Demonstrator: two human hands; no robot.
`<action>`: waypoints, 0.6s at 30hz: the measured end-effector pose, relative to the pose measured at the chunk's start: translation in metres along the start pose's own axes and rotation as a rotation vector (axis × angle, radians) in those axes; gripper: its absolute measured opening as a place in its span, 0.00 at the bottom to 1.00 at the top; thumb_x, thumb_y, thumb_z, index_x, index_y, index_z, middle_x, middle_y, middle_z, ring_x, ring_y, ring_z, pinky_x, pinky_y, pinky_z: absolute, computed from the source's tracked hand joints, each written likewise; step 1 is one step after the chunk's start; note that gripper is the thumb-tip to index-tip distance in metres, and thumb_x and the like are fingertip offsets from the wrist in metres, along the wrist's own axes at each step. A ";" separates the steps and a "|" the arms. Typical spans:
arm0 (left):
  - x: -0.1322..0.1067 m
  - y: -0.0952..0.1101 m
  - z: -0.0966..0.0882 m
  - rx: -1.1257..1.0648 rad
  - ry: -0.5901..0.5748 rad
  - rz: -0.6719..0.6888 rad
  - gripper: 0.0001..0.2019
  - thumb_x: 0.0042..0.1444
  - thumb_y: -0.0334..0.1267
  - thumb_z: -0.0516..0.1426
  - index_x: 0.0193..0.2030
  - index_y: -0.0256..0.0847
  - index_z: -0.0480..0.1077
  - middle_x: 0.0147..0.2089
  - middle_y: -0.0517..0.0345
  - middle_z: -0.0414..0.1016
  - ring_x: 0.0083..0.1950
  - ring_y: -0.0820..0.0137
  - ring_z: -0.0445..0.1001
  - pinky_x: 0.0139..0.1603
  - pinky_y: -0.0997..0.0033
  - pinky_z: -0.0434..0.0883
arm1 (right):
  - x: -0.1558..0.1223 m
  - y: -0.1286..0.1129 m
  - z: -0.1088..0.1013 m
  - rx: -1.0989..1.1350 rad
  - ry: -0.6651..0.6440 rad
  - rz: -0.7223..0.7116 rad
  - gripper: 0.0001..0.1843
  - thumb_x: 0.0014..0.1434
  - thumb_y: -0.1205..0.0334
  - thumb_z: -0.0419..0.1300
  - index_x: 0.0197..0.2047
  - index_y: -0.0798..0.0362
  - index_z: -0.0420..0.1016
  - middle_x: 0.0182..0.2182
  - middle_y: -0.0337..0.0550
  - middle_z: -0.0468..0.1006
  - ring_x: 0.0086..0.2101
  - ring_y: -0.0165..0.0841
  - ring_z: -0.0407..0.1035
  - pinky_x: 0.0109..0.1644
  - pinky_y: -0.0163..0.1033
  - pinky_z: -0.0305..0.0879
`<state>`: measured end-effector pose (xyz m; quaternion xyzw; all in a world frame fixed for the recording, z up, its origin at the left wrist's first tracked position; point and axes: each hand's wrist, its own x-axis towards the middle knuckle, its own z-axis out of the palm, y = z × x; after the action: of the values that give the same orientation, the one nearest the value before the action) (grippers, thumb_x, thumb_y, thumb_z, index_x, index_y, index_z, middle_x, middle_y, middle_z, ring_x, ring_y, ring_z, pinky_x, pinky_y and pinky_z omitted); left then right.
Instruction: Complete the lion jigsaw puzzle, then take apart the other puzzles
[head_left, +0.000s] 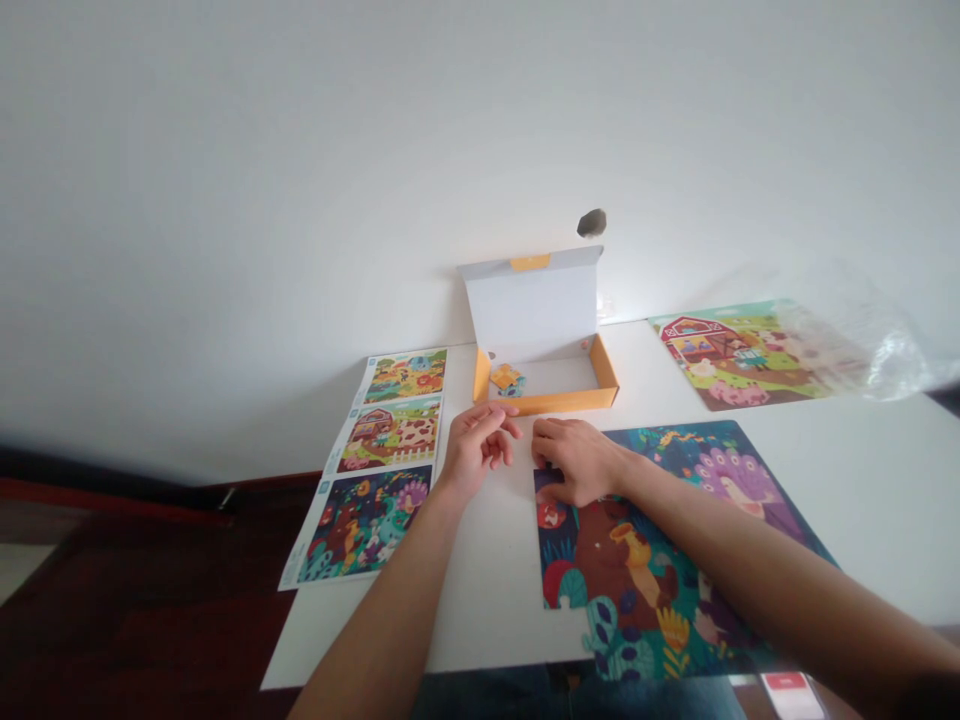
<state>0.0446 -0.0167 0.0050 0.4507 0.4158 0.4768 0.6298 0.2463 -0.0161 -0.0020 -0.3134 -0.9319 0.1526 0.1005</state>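
My right hand [576, 462] rests at the upper left corner of a dark forest jigsaw puzzle [637, 570]. Its fingers are curled down, and whatever lies beneath them is hidden. To its left, my left hand [480, 448] hovers over the white table with fingers loosely bent and apart, holding nothing. The puzzle shows a brown bear, a purple peacock and plants; bare table shows at its stepped lower left corner. Just beyond both hands, an orange box [559, 402] has its lid raised, with a few puzzle pieces [508, 378] at its left end.
On the left lies a sheet [390, 457] printed with three pictures. A farm puzzle [731, 360] lies at the back right, partly under a clear plastic bag [862, 330]. The wall [300, 200] behind has a hole [592, 223]. A phone-like object [792, 695] shows below the near edge.
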 end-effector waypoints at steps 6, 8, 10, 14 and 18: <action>0.000 -0.001 -0.001 0.023 -0.058 -0.016 0.17 0.53 0.47 0.60 0.41 0.34 0.72 0.29 0.56 0.76 0.17 0.76 0.69 0.15 0.79 0.53 | 0.003 0.004 0.004 0.075 0.071 -0.044 0.14 0.53 0.51 0.63 0.35 0.53 0.71 0.37 0.45 0.71 0.36 0.35 0.65 0.41 0.39 0.59; 0.000 -0.001 -0.001 0.014 -0.067 -0.008 0.16 0.53 0.46 0.60 0.40 0.34 0.72 0.29 0.56 0.76 0.17 0.76 0.70 0.15 0.78 0.53 | 0.003 0.004 0.004 0.115 0.081 -0.063 0.12 0.53 0.53 0.62 0.35 0.53 0.69 0.35 0.44 0.71 0.35 0.35 0.65 0.41 0.38 0.59; -0.001 0.000 0.000 0.012 -0.063 -0.002 0.15 0.53 0.46 0.60 0.40 0.35 0.73 0.28 0.57 0.76 0.17 0.76 0.70 0.15 0.78 0.54 | 0.003 0.005 0.004 0.163 0.084 -0.082 0.10 0.53 0.56 0.62 0.34 0.53 0.68 0.32 0.42 0.72 0.33 0.34 0.64 0.40 0.38 0.58; -0.002 0.000 0.002 0.020 -0.018 0.048 0.14 0.53 0.45 0.60 0.38 0.35 0.73 0.27 0.58 0.76 0.16 0.76 0.68 0.16 0.77 0.54 | 0.005 0.006 0.005 0.255 0.092 -0.116 0.07 0.53 0.64 0.60 0.37 0.53 0.68 0.29 0.39 0.73 0.30 0.32 0.64 0.40 0.37 0.59; -0.002 -0.003 0.002 -0.017 0.054 0.162 0.11 0.54 0.43 0.59 0.36 0.35 0.73 0.24 0.60 0.74 0.15 0.77 0.66 0.16 0.77 0.54 | 0.014 0.009 0.012 0.275 0.083 -0.150 0.09 0.54 0.67 0.59 0.41 0.53 0.70 0.28 0.40 0.74 0.32 0.33 0.66 0.41 0.37 0.60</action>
<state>0.0468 -0.0192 0.0026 0.4643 0.3908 0.5418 0.5815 0.2367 -0.0034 -0.0144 -0.2325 -0.9181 0.2575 0.1920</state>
